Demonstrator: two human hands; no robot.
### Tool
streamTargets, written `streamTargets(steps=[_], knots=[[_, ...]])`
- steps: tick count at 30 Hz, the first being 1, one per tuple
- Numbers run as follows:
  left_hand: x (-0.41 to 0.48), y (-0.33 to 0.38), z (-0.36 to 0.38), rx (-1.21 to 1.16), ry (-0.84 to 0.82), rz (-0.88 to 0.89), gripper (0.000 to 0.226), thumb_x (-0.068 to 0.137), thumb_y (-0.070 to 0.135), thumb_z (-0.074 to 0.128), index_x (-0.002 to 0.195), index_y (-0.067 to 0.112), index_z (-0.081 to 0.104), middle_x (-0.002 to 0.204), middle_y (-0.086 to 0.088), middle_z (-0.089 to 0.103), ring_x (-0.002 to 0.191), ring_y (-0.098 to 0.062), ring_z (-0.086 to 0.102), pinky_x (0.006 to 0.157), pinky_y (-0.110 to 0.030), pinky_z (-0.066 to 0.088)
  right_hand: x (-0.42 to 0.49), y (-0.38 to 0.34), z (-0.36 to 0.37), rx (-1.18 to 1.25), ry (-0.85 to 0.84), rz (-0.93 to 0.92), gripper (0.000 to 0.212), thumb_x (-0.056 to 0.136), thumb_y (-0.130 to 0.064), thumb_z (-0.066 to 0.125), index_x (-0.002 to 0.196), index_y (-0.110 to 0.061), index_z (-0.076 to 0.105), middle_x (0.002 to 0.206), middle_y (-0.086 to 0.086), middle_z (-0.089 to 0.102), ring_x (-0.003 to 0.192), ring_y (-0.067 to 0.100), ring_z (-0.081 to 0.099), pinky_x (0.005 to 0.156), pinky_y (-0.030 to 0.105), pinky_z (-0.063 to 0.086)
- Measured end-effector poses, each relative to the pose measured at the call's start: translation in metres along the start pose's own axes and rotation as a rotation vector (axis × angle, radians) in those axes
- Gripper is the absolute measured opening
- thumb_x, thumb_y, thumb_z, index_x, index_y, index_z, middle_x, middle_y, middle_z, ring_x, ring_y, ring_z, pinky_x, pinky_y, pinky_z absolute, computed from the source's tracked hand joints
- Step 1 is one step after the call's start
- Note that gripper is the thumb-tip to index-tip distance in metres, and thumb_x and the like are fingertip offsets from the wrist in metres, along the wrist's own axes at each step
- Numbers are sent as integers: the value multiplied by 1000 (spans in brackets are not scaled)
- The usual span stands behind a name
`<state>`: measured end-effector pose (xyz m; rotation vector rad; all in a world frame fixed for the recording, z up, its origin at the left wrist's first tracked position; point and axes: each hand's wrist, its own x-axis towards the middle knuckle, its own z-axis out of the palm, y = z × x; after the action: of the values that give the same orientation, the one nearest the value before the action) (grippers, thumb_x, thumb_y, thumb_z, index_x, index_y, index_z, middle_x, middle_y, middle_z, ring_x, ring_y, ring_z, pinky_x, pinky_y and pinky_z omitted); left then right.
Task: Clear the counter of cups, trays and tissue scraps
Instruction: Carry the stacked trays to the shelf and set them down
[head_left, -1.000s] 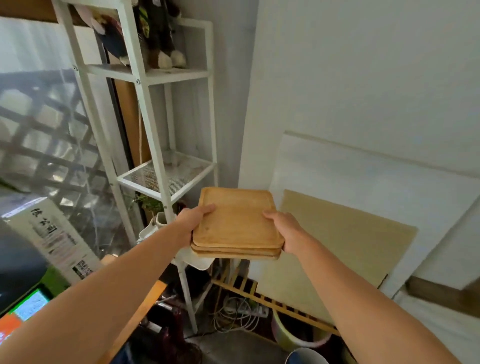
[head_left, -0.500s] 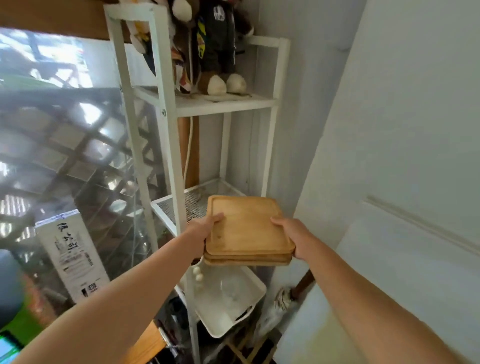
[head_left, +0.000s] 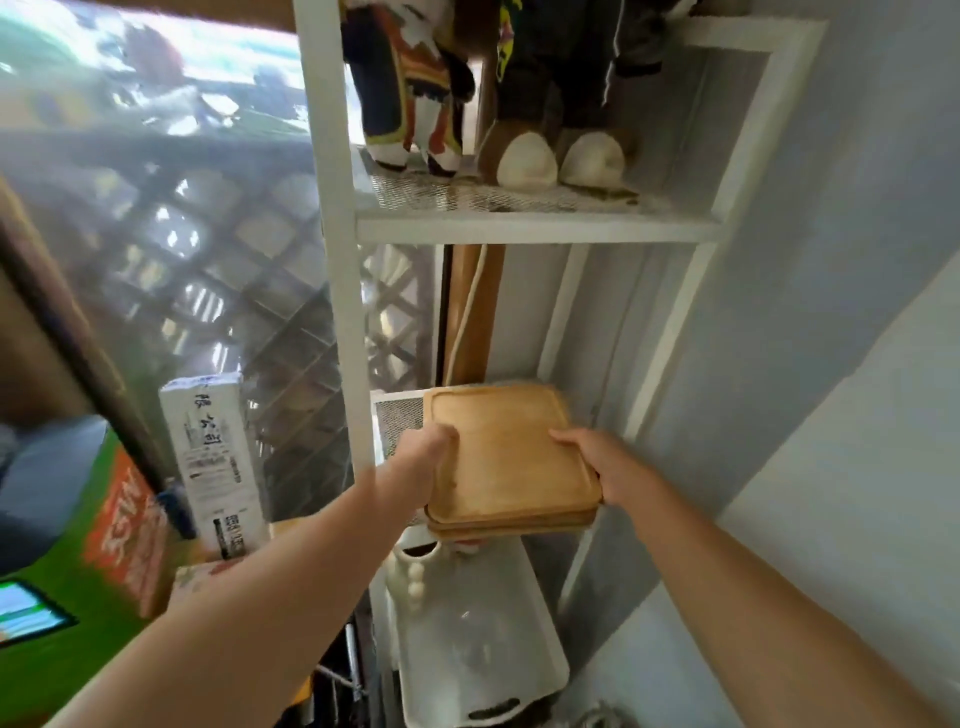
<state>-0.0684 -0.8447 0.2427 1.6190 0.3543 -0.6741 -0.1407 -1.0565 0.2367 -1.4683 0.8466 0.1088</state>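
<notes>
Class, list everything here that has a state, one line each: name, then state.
Wooden trays: stacked, held level at the middle shelf.
Left hand: grips the stack's left edge.
Right hand: grips the stack's right edge.
Plush toys: resting on the upper shelf.

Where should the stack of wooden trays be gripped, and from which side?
Take the stack of wooden trays by its opposite side edges, left hand from the left, right hand from the right, thumbs on the top rim, fingers beneath. The trays are flat and stacked, so clamping both sides should keep them level.
</notes>
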Motion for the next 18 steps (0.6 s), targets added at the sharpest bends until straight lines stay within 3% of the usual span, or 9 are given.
streamTargets(steps=[2, 6, 11, 14, 18], knots=[[8, 4, 4, 34, 72, 17, 52, 96, 23, 57, 139, 0, 41, 130, -19, 54, 120, -38, 53, 103, -47, 46, 17, -5, 7, -50, -41, 8, 54, 83, -32, 74, 129, -11, 55, 114, 15, 67, 102, 35, 64, 89, 47, 53], [18, 12, 11, 76, 206, 52, 33, 98, 10, 47, 129, -2, 46, 89, -10, 51, 81, -24, 51, 70, -34, 45, 42, -17, 15, -97, -86, 31, 46, 81, -33, 76, 118, -15, 56, 107, 12, 66, 95, 34, 61, 70, 41, 50], [29, 11, 13, 220, 294, 80, 20, 90, 6, 47, 110, 5, 44, 101, -15, 54, 94, -32, 54, 89, -41, 53, 62, -27, 19, -195, -158, 28, 43, 85, -34, 71, 121, -18, 53, 110, 9, 62, 97, 31, 59, 72, 42, 50], [32, 10, 15, 300, 345, 96, 13, 88, 10, 47, 97, 1, 51, 95, -16, 58, 92, -33, 59, 87, -44, 55, 68, -30, 23, -253, -120, 7, 49, 88, -32, 69, 129, -14, 48, 119, 11, 59, 103, 32, 58, 86, 48, 51], [37, 9, 15, 363, 358, 98, 31, 91, 15, 44, 116, 0, 55, 113, -19, 59, 101, -35, 59, 91, -45, 54, 69, -31, 26, -284, -124, -4, 50, 92, -29, 66, 134, -11, 47, 121, 13, 61, 104, 31, 60, 87, 47, 52]])
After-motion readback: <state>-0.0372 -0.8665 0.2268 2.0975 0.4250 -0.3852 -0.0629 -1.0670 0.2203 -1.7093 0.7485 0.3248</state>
